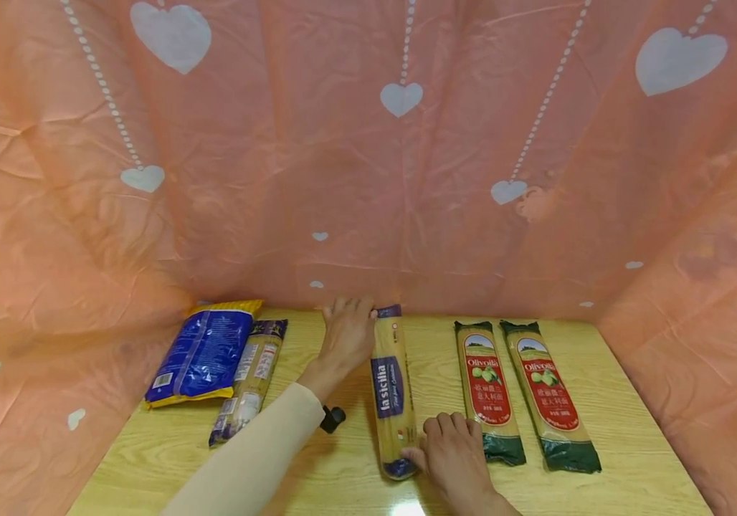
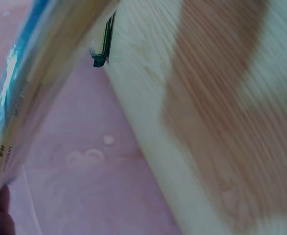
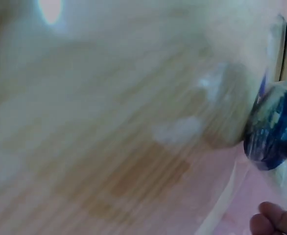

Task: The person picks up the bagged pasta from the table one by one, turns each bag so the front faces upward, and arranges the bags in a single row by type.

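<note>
A long clear pack of spaghetti with a purple "la sicilia" label lies lengthwise in the middle of the table. At its far end my left hand grips the left edge, thumb against the purple tip. In the left wrist view the spaghetti pack slants past, blurred, with fingertips at its end. Beside the near end is my right hand, its thumb touching the pack's lower right corner and its other fingers off to the right. The right wrist view shows the dark blue pack end above loosely bent fingers.
To the right lie two green-ended Olivoila spaghetti packs. On the left, a blue and yellow bag lies beside another purple-ended pasta pack. A small black object sits near my left forearm. Pink heart-printed cloth encloses the wooden table.
</note>
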`<state>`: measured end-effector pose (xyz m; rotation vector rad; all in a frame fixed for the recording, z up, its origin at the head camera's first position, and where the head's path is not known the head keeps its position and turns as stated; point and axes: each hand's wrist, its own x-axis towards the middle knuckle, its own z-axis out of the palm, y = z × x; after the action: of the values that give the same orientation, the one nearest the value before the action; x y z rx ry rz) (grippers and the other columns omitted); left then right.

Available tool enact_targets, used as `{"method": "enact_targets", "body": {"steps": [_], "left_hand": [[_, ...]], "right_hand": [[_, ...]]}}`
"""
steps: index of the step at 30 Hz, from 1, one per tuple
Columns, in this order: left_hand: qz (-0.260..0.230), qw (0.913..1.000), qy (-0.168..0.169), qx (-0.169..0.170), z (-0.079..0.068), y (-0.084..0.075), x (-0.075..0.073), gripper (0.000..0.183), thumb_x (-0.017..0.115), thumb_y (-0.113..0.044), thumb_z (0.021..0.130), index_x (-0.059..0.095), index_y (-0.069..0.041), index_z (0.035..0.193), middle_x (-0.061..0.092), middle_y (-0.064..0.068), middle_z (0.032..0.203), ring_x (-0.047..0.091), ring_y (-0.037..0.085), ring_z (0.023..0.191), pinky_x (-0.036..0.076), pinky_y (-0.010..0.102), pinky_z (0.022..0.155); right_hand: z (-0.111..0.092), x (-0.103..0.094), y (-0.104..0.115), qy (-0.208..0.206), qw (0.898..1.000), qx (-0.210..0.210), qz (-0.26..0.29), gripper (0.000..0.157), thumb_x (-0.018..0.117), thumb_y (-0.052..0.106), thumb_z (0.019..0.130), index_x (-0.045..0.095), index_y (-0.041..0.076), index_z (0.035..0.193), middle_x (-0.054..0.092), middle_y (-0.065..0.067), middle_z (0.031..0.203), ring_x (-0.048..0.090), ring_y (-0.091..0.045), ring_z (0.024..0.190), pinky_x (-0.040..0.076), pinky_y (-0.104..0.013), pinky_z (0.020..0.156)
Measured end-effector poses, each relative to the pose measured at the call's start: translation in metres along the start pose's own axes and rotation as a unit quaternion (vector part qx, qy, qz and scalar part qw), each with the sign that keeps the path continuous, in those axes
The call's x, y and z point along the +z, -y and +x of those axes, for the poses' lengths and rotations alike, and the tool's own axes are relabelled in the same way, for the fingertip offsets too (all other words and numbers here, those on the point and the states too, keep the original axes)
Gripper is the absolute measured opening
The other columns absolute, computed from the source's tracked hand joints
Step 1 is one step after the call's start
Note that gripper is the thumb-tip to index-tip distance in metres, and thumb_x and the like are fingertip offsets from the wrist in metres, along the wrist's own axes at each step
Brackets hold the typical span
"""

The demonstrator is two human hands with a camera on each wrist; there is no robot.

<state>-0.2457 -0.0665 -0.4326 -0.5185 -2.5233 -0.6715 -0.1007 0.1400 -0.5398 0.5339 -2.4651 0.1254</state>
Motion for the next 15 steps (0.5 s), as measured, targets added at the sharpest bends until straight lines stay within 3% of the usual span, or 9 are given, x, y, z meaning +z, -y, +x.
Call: {"method": "enact_targets", "body": {"steps": [4, 6, 15], "left_hand": [[-0.045, 0.9985, -0.011, 0.030, -0.002, 0.003, 0.000, 0.010, 0.051, -0.015, 0.111, 0.058, -0.009, 0.107, 0.064, 0.008, 0.095, 0.049, 0.033, 0.099, 0.027, 0.044, 0.085], [-0.042, 0.9979, -0.019, 0.046, -0.003, 0.004, 0.001, 0.011, 0.050, -0.016, 0.112, 0.057, -0.008, 0.108, 0.063, 0.008, 0.095, 0.048, 0.032, 0.098, 0.027, 0.043, 0.084], [0.072, 0.9922, -0.061, 0.081, -0.007, 0.009, 0.001, 0.018, 0.048, -0.019, 0.113, 0.053, -0.007, 0.100, 0.049, 0.004, 0.080, 0.039, 0.028, 0.081, 0.027, 0.042, 0.077]], "right_hand": [[0.008, -0.002, 0.007, 0.066, 0.997, 0.021, 0.017, 0.058, 0.069, 0.072, 0.085, 0.064, 0.014, 0.089, 0.055, 0.000, 0.081, 0.048, -0.021, 0.079, 0.037, -0.041, 0.074], [0.012, -0.005, 0.011, 0.095, 0.994, 0.032, 0.033, 0.058, 0.073, 0.069, 0.085, 0.067, 0.011, 0.093, 0.057, -0.001, 0.083, 0.048, -0.022, 0.081, 0.039, -0.043, 0.076], [0.014, -0.012, 0.018, 0.152, 0.978, 0.079, 0.122, 0.047, 0.079, 0.053, 0.089, 0.063, 0.009, 0.094, 0.053, 0.000, 0.083, 0.046, -0.019, 0.084, 0.040, -0.045, 0.081]]}}
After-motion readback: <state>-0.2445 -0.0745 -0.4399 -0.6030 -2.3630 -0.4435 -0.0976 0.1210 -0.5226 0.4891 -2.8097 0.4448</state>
